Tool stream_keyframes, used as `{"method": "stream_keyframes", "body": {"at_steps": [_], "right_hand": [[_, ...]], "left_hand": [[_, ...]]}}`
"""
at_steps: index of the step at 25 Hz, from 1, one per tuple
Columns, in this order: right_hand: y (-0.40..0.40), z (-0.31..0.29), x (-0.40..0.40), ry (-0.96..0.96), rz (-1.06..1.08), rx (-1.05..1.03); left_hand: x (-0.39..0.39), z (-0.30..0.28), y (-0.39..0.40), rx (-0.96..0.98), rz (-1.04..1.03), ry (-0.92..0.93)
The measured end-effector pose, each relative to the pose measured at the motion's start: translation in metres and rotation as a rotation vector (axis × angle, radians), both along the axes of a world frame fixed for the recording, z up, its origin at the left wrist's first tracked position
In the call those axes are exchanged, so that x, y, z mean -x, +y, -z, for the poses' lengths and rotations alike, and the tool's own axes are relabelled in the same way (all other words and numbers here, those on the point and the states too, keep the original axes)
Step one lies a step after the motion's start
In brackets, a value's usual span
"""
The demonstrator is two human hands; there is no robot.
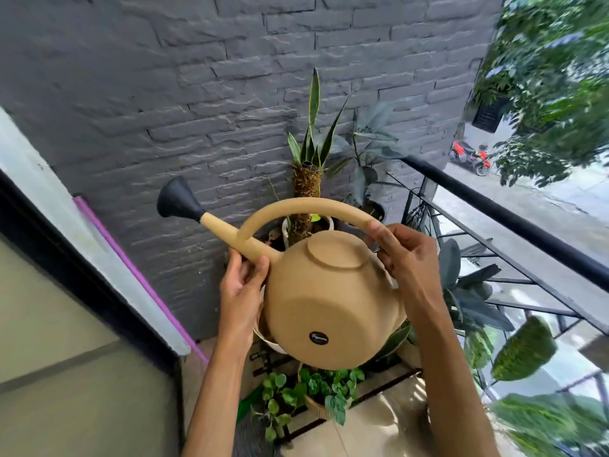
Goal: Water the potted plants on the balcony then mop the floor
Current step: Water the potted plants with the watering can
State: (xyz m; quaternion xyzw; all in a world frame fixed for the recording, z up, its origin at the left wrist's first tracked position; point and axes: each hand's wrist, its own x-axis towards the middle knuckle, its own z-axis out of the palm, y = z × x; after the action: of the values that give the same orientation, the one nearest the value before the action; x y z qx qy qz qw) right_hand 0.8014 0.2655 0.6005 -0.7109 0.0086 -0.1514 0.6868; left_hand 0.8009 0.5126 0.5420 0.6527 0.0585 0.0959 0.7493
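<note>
A round tan watering can (333,301) with a black rose (178,201) on its spout is held up in front of me, spout pointing up and left. My left hand (242,282) grips the base of the spout. My right hand (403,255) holds the rear end of the arched handle. Behind the can stands a snake plant (313,140) on a mossy pole in a white pot (324,222). Below the can a leafy green plant (316,390) sits in a woven pot on a low rack. No water is seen leaving the rose.
A dark grey brick wall (197,94) closes the far side. A black railing (514,222) runs along the right, with more dark-leaved plants (468,291) against it. A purple stick (138,275) leans in the left corner by a door frame. Beige floor tiles (379,433) lie below.
</note>
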Motion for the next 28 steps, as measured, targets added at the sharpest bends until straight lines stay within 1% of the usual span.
{"method": "stream_keyframes", "body": {"at_steps": [4, 7, 14, 19, 22, 25, 28], "right_hand": [[-0.048, 0.004, 0.003, 0.008, 0.085, -0.041], [-0.095, 0.007, -0.007, 0.041, 0.149, -0.038], [-0.208, 0.002, -0.063, 0.054, 0.252, 0.005], [-0.267, 0.004, -0.101, 0.062, 0.337, 0.005], [-0.285, 0.008, -0.136, 0.09, 0.361, 0.027], [-0.287, 0.014, -0.184, 0.147, 0.372, 0.075], [-0.289, 0.021, -0.238, 0.204, 0.382, 0.16]], "left_hand": [[-0.024, 0.0, -0.049, 0.005, 0.04, -0.007], [-0.052, 0.01, -0.101, 0.015, 0.079, 0.02], [-0.138, 0.042, -0.23, 0.061, 0.164, 0.122], [-0.213, 0.061, -0.313, 0.086, 0.309, 0.171], [-0.26, 0.075, -0.346, 0.111, 0.379, 0.268], [-0.306, 0.09, -0.362, 0.162, 0.396, 0.396], [-0.355, 0.111, -0.374, 0.201, 0.422, 0.454]]}}
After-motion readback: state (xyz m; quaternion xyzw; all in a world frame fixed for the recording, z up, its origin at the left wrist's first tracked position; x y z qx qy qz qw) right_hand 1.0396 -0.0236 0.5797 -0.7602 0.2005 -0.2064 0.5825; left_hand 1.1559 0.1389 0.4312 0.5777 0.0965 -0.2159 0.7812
